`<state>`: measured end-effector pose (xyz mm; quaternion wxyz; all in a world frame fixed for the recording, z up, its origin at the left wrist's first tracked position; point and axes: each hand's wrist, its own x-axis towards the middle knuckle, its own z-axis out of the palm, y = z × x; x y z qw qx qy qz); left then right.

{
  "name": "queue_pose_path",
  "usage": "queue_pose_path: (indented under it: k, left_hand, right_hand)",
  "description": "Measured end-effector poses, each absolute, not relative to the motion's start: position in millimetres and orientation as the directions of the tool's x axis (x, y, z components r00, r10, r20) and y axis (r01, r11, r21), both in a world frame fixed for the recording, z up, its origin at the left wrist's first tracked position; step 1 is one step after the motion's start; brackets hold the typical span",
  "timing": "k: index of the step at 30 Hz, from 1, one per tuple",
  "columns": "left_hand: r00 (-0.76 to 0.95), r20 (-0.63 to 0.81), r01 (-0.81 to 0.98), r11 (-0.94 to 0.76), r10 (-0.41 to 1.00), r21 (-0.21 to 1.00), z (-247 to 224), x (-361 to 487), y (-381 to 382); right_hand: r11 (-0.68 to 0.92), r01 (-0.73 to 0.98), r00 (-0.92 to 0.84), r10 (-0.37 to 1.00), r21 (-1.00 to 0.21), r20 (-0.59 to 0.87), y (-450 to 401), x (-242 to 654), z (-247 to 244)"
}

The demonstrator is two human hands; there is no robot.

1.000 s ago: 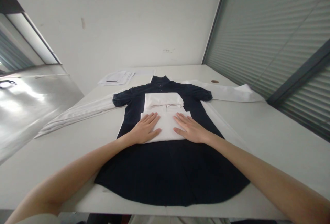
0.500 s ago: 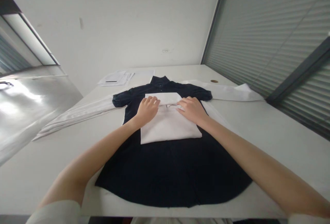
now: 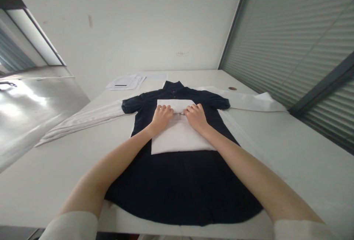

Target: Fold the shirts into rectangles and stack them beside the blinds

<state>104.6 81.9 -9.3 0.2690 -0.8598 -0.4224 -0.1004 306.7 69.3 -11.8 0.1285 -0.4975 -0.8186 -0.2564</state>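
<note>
A folded white cloth [image 3: 181,136] lies on the chest of a dark short-sleeved garment [image 3: 179,184], which is spread with its collar at the far end. Beneath the dark garment is a white long-sleeved one [image 3: 83,118], its sleeves reaching out to both sides. My left hand [image 3: 163,116] has its fingers closed on the upper fold of the white cloth. Close to its right, my right hand [image 3: 195,116] pinches the same fold. A small gap separates the two hands, and the cloth's fold shows between them.
Papers [image 3: 127,82] lie at the back left of the white table [image 3: 298,151]. A round brown hole [image 3: 232,88] is in the tabletop at the back right. A wall stands behind, and blinds [image 3: 276,41] run along the right side.
My right hand has moved left along the fold, closer to my left hand, and its fingers have closed on the cloth. The view has shifted slightly.
</note>
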Motion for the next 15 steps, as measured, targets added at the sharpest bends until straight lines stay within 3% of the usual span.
queue_pose_path:
  k: [5,15]
  left_hand:
    - [0.626,0.446,0.779,-0.499,0.64,-0.378,-13.0,105.9,81.8]
    - [0.636,0.473,0.771,-0.523,0.61,-0.362,-14.0,103.2,79.1]
  right_hand:
    - [0.394,0.878,-0.478,0.674,0.273,0.563,67.9,310.4,-17.0]
    - [0.455,0.829,-0.554,0.587,0.326,0.59,63.4,314.2,-20.3]
